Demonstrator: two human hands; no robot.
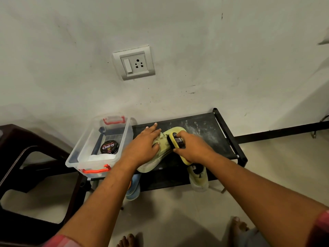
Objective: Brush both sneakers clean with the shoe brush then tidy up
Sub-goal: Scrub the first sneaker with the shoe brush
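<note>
- Yellow-green sneakers, two. The top sneaker (162, 139) lies on the rack's upper shelf near its middle, with its toe angled toward the back edge. The second sneaker (198, 179) sits on the lower shelf, right of centre, with one end poking out past the front edge.
- One shoe brush (178, 139), yellow-backed with black bristles, has its bristles against the upper of the top sneaker.
- Two hands, both yours. Your left hand (144, 145) lies on the top sneaker with its fingers straight, pressing it down. Your right hand (192, 148) has its fingers curled tight around the shoe brush.
- One blue shoe (133, 191) juts from the lower shelf near the front left corner.
- One rack (204, 127), black, has a fabric top and a tube frame. White dusty smears mark the upper shelf toward its back right corner.
- It stands on a pale floor (178, 220) against a scuffed white wall (195, 50) that carries one switch-and-socket plate (134, 63).
- One dark brown chair (26, 139) stands off the rack's left end, and your two bare feet (238, 227) show on the floor in front of the rack.
- One clear box (124, 138) with red latches sits open-topped on the rack's left end. Inside are one round black polish tin (109, 147) marked "Cherry" and something white that you cannot make out.
</note>
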